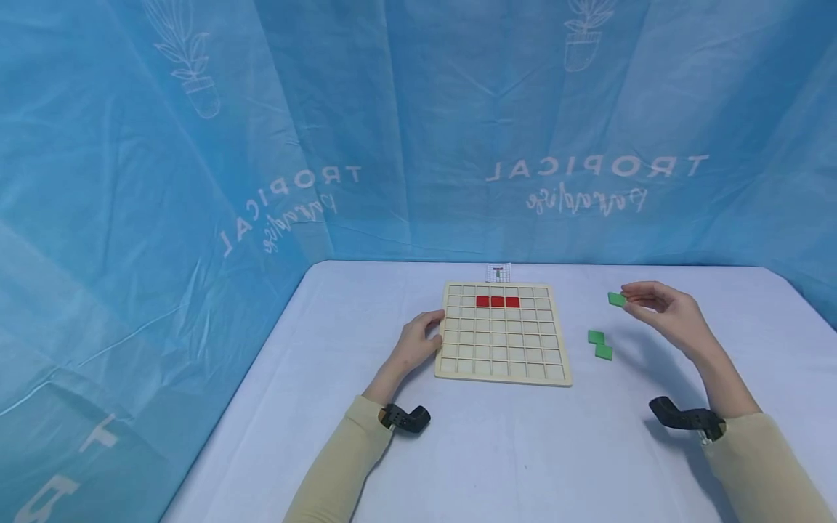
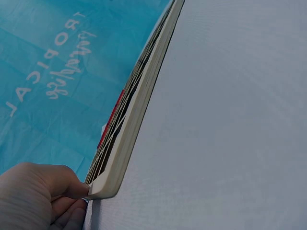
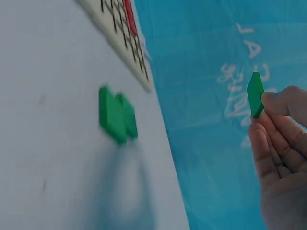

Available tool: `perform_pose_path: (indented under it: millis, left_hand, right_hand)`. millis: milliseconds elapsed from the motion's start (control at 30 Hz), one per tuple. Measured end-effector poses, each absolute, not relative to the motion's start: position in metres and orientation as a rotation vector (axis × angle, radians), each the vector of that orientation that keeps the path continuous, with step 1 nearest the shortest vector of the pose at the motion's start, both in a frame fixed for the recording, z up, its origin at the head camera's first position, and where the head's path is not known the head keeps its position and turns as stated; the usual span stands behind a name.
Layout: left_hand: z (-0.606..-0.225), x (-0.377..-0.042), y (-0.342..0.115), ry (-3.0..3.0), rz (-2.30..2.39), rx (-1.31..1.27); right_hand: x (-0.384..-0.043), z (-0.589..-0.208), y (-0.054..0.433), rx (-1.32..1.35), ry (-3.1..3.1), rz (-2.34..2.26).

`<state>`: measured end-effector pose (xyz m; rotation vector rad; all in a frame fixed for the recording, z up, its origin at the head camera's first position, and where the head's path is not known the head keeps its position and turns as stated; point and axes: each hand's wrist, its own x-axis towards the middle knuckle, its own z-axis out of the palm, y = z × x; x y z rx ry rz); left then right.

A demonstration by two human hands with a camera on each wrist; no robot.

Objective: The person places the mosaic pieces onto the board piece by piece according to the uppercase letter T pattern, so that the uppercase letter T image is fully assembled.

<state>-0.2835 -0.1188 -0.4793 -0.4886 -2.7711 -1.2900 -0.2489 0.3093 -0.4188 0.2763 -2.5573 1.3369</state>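
Green tile pinched above the bench, gridded board held at its left edge

The thin square green tile [image 1: 616,298] is in the right hand [image 1: 673,316], off the bench [image 1: 523,450], to the right of the pale, wood-like gridded board [image 1: 503,378]. It looks light and stiff, probably wood or plastic, with a smooth face that might slip a little; breakage seems unlikely. Its opposite faces near one edge offer the best hold, leaving the rest free.

The right hand pinches it there between thumb and fingers, the tile standing out to the left past the fingertips. The right forearm comes in from the near right, the hand raised and turned leftward.

The left hand [image 1: 415,341] grasps the board's left edge, its forearm angled in from the near side. The board looks rigid and fairly light, so its raised rim should suit a steadying grip.

Three red square tiles [image 1: 497,301] sit side by side in a far row; two loose green tiles [image 1: 604,352] lie between board and right hand.
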Motion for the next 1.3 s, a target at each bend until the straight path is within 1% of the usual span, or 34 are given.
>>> perform_pose_path:
  millis: [67,200,300,367,467,600,700,800,1000,1300]
  left_hand:
    - [-0.479,-0.283,-0.119,-2.771,-1.289,-0.488]
    - [-0.478,-0.283,-0.119,-2.774,-1.286,-0.488]
    - [-0.478,-0.283,-0.119,-2.767,-1.288,-0.501]
    - [-0.479,-0.283,-0.119,-2.762,-1.288,-0.510]
    - [-0.480,-0.283,-0.118,-2.758,-1.291,-0.518]
    - [-0.481,-0.284,-0.118,-2.761,-1.293,-0.523]
    - [-0.482,-0.284,-0.119,-2.761,-1.290,-0.521]
    - [-0.481,-0.285,-0.120,-2.761,-1.287,-0.513]
    - [-0.478,-0.284,-0.120,-2.773,-1.287,-0.501]
    - [-0.479,-0.284,-0.120,-2.768,-1.290,-0.498]
  right_hand:
    - [-0.258,-0.417,0.296,0.270,-2.571,1.326]
    - [-0.310,-0.463,0.291,0.288,-2.535,1.325]
    - [-0.344,-0.494,0.283,0.358,-2.468,1.359]
    - [-0.342,-0.482,0.262,0.416,-2.450,1.437]
    - [-0.324,-0.454,0.230,0.481,-2.456,1.488]
    - [-0.301,-0.418,0.192,0.475,-2.507,1.506]
    - [-0.298,-0.409,0.174,0.478,-2.501,1.548]
    - [-0.305,-0.414,0.164,0.500,-2.477,1.614]
    - [-0.322,-0.439,0.160,0.533,-2.479,1.650]
    - [-0.323,-0.459,0.154,0.498,-2.507,1.654]
